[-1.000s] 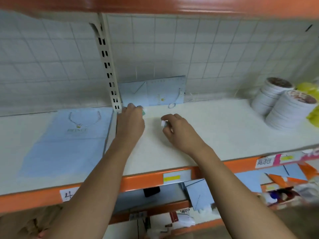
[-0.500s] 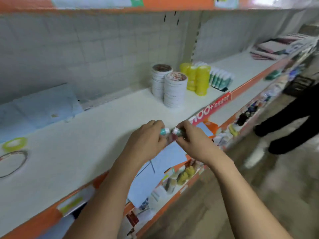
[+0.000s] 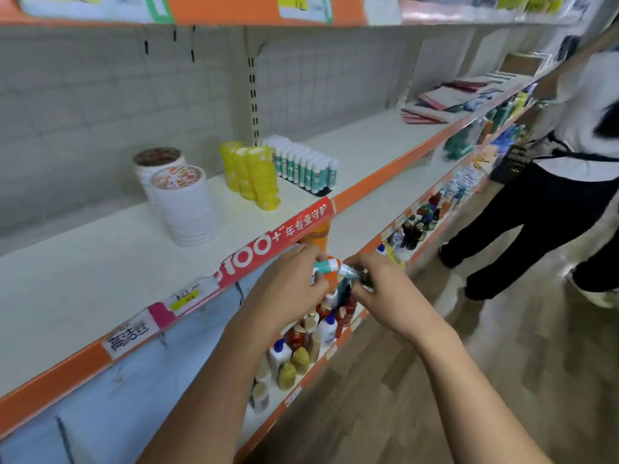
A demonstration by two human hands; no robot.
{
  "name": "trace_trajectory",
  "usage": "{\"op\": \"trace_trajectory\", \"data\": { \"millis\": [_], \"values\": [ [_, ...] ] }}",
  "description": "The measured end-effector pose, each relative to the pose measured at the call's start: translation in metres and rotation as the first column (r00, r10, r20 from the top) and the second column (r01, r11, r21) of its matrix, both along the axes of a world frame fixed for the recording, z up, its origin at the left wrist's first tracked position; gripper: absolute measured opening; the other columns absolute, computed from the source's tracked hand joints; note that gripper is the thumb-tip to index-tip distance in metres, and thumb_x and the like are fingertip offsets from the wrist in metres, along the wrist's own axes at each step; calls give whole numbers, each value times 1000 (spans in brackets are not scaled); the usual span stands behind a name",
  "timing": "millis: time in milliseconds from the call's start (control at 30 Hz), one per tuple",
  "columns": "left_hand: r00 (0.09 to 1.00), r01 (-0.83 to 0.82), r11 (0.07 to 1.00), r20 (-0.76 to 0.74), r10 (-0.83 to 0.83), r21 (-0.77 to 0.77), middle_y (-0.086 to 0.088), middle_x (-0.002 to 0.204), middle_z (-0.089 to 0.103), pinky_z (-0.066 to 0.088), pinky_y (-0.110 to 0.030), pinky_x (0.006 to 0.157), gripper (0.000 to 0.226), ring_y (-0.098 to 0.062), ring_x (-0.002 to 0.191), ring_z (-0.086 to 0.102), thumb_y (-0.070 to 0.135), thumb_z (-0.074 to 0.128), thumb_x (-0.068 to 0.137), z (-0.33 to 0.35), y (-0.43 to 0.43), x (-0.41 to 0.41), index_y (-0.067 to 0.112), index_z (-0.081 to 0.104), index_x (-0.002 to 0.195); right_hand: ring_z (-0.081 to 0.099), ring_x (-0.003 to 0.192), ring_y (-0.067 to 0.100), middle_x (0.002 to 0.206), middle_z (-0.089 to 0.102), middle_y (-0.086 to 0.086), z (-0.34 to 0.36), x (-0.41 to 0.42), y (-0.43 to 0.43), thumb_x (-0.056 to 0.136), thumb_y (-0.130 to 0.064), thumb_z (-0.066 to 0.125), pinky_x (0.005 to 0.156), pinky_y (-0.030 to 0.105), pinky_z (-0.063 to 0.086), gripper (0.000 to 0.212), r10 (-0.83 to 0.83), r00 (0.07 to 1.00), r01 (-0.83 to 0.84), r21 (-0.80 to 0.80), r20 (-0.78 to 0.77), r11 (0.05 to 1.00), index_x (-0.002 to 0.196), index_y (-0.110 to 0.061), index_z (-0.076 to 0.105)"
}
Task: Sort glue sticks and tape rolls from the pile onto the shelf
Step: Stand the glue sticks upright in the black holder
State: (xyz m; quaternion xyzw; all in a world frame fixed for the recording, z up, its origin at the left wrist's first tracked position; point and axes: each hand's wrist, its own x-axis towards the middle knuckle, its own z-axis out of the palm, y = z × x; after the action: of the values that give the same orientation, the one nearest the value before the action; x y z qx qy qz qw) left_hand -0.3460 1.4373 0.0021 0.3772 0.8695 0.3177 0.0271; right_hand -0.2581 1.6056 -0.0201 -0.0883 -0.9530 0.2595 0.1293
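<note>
We hold both hands close together, just near of the shelf's (image 3: 83, 279) orange front edge. Our left hand (image 3: 288, 289) has its fingers curled round a teal glue stick (image 3: 326, 265), white end pointing right. Our right hand (image 3: 385, 296) pinches a second stick (image 3: 348, 271), the two tips nearly meeting. Farther along the shelf stand white tape rolls (image 3: 184, 205), yellow rolls (image 3: 254, 175) and a row of sticks (image 3: 304, 169). Bottles (image 3: 311, 329) sit on the shelf below. A person (image 3: 569, 162) stands far right.

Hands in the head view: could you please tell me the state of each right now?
Left hand: closed on a teal glue stick.
Right hand: closed on a second glue stick.
</note>
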Motion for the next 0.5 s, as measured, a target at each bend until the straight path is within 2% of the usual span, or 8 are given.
{"op": "trace_trajectory", "data": {
  "millis": [200,300,500],
  "values": [
    [999,-18,1000,-48,18,11,5,114,56,50,-38,81,24,-15,98,55,17,57,89,-1,52,-30,21,60,113,54,81,7,94,58,-8,0,-24,43,87,-15,59,66,22,44,18,-7,999,4,-81,-40,997,103,-24,56],
    [998,-37,999,-48,38,13,3,113,53,49,-38,82,25,-18,97,56,17,59,89,-3,72,-55,20,60,115,54,81,9,94,57,-5,3,-47,61,87,-15,58,67,26,46,18,37,999,-40,-65,-39,997,103,-23,56],
    [991,-108,994,-83,109,11,-3,114,55,50,-39,82,27,-23,99,57,16,58,91,-5,107,-117,17,61,118,50,75,4,99,56,-5,9,-111,109,88,-17,58,62,22,38,20,47,998,-48,-24,-47,999,107,-23,56]
  ]
}}
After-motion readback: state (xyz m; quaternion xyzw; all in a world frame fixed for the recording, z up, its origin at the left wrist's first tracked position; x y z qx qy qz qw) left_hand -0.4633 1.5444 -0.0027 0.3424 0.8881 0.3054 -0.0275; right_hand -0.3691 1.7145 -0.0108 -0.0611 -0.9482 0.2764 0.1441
